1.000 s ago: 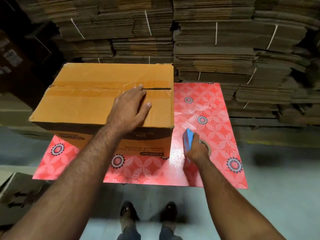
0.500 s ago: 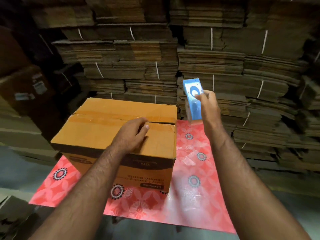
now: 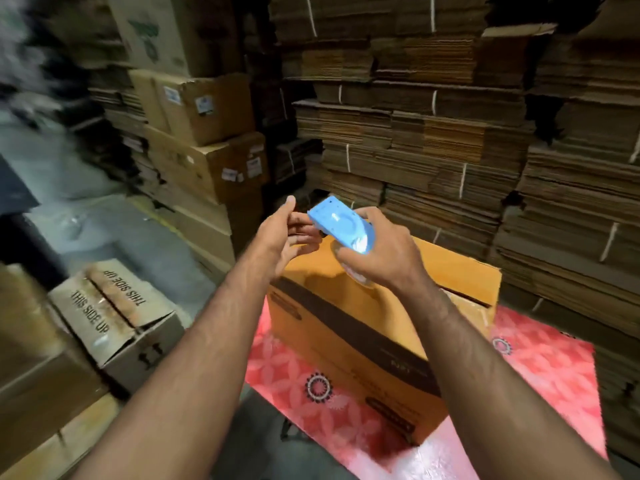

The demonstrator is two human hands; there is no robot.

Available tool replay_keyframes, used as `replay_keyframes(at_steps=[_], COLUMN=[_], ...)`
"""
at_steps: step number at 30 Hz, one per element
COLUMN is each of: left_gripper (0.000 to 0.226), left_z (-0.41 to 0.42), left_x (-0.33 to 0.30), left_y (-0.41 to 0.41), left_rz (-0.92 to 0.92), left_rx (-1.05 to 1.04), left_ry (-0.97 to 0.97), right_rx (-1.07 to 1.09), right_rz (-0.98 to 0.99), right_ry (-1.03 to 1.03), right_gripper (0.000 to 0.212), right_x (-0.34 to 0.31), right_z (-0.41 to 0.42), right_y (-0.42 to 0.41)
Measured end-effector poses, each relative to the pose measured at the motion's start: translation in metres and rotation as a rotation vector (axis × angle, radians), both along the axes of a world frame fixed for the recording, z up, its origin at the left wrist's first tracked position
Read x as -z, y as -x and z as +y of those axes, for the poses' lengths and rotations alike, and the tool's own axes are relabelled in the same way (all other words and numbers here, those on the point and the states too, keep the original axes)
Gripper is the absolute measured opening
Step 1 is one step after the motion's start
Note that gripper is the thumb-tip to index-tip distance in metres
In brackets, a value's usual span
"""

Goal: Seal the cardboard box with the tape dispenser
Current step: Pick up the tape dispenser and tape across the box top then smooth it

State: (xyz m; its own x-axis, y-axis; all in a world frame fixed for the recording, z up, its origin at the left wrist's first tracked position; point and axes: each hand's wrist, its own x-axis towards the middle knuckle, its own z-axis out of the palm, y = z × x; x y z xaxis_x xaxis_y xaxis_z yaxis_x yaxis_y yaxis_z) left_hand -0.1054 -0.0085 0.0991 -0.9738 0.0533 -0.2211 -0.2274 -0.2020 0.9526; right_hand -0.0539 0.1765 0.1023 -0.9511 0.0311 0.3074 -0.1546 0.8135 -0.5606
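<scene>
Cardboard dominates the head view: an orange-brown corrugated cardboard box [image 3: 363, 327] with a dark printed band sits right of centre on a glossy red table top [image 3: 540, 372] patterned with pale flowers and black rosettes. Its top flaps lie flat, with a dark gap showing at the right end of the seam. Just above the box's near top edge, at frame centre, the right hand [image 3: 384, 251] curls round a smooth light-blue plastic tape dispenser [image 3: 341, 228], rounded and tilted, with a clear tape roll beneath it. The left hand [image 3: 287, 237] reaches in from the left, fingers loosely extended and apart, fingertips at the dispenser's left end; whether they pinch anything I cannot tell. At lower left stands a worn carton printed THIS SIDE UP [image 3: 114, 317]. String-tied bundles of flattened cardboard [image 3: 433, 140] fill the upper right.
</scene>
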Motion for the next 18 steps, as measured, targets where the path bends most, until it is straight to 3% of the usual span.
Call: replay_keyframes(at_steps=[8,14,18], left_gripper=[0.031,0.014,0.016], left_z=[-0.013,0.014,0.027], left_x=[0.006,0.010,0.007], left_y=[0.012,0.017,0.017], left_rz=[-0.216,-0.234,-0.202], left_rx=[0.100,0.221,0.324], left_ry=[-0.044,-0.030,-0.024], right_rx=[-0.137,-0.077,-0.048], right_rz=[-0.026,-0.035,-0.051], right_ry=[-0.123,-0.158,-0.171], right_gripper=[0.064,0.062,0.067], right_x=[0.003,0.000,-0.002], right_z=[-0.003,0.022,0.037], right_y=[0.009,0.000,-0.006])
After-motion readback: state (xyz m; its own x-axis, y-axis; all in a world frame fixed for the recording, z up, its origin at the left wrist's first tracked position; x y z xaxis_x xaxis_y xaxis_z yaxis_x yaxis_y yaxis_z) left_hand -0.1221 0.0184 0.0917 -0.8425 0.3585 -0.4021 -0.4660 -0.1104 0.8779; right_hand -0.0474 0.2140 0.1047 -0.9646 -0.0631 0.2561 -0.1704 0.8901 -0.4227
